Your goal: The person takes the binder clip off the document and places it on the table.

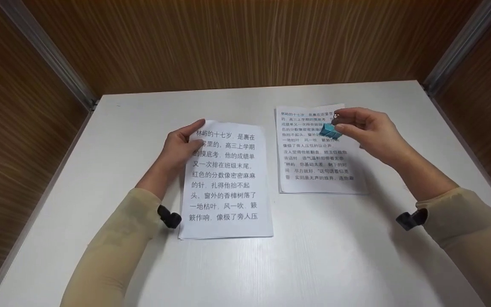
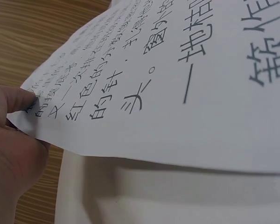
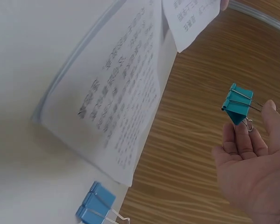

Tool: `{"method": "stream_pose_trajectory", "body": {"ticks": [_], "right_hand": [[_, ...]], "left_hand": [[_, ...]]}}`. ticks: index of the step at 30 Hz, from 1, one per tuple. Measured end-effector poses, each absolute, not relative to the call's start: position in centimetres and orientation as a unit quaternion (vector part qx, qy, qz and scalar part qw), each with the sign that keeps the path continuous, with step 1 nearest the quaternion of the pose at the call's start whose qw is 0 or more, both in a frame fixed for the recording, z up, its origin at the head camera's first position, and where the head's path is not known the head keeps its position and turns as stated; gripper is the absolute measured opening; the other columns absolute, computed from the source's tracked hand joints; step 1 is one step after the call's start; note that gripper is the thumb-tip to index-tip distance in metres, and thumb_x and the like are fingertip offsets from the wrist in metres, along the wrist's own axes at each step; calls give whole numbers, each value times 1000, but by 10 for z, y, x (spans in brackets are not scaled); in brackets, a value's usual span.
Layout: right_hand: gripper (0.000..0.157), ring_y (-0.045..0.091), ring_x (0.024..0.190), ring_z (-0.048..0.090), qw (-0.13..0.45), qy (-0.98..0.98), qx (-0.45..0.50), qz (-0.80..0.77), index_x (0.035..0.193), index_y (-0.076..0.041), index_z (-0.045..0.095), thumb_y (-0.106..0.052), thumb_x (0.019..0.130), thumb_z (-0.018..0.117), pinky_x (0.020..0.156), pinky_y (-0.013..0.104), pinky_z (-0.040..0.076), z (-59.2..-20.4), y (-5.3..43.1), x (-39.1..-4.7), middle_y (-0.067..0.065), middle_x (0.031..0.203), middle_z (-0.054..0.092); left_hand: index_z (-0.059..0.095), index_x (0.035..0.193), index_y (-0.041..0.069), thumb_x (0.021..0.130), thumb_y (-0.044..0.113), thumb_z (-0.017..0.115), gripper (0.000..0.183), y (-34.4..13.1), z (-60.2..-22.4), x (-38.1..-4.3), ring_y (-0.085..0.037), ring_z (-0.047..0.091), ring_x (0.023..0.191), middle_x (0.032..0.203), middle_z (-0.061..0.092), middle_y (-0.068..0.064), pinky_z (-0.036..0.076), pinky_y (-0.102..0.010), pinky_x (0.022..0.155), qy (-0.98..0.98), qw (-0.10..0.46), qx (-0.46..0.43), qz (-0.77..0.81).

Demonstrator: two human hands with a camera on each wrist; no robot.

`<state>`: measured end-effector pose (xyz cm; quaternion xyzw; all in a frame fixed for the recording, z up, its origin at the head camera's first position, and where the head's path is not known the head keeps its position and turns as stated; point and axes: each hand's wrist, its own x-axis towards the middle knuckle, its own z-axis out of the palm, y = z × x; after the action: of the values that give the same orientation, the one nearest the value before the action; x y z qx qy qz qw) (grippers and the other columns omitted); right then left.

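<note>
My left hand (image 1: 179, 147) grips the upper left edge of a stack of printed sheets (image 1: 228, 170), thumb over the printed face. In the left wrist view, that edge of the paper (image 2: 130, 140) is lifted off the table. A teal binder clip (image 1: 330, 131) is pinched between the thumb and fingers of my right hand (image 1: 371, 132), by its wire handles. The right wrist view shows the clip's teal body (image 3: 238, 103) pointing away from the fingertips. Beneath it in the head view lies a second stack of printed sheets (image 1: 313, 185), its upper right corner partly covered by the hand.
A blue binder clip (image 3: 99, 203) lies on the white table (image 1: 237, 273) beside the second stack, seen only in the right wrist view. Wood-grain panels (image 1: 249, 42) wall the table at the back and both sides. Black wrist cameras (image 1: 411, 219) sit on both cuffs.
</note>
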<state>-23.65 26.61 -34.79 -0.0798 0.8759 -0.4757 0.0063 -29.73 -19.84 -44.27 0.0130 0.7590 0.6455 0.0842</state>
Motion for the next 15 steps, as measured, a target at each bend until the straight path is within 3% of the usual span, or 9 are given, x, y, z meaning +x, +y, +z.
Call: {"method": "stream_pose_trajectory", "body": {"ticks": [5, 11, 15], "right_hand": [[50, 13, 111, 69, 5, 883, -72, -463, 148, -14, 63, -35, 103, 72, 90, 15, 52, -353, 283, -229, 8, 132, 70], [40, 18, 106, 67, -1, 885, -55, -462, 135, -9, 71, -33, 103, 72, 89, 16, 55, -362, 304, -221, 5, 130, 71], [36, 19, 106, 64, -2, 892, -37, -450, 127, -8, 76, -35, 103, 72, 87, 15, 54, -368, 318, -217, 3, 125, 72]], "left_hand": [[57, 155, 32, 104, 3, 64, 59, -198, -448, -297, -9, 47, 147, 160, 51, 11, 33, -31, 124, 755, 92, 6, 649], [60, 152, 32, 103, 1, 65, 59, -197, -450, -297, -10, 55, 138, 157, 55, 7, 44, -30, 115, 745, 93, 3, 660], [58, 154, 29, 103, 0, 65, 59, -197, -451, -297, -12, 54, 140, 159, 53, 5, 44, -30, 115, 749, 92, 1, 657]]}}
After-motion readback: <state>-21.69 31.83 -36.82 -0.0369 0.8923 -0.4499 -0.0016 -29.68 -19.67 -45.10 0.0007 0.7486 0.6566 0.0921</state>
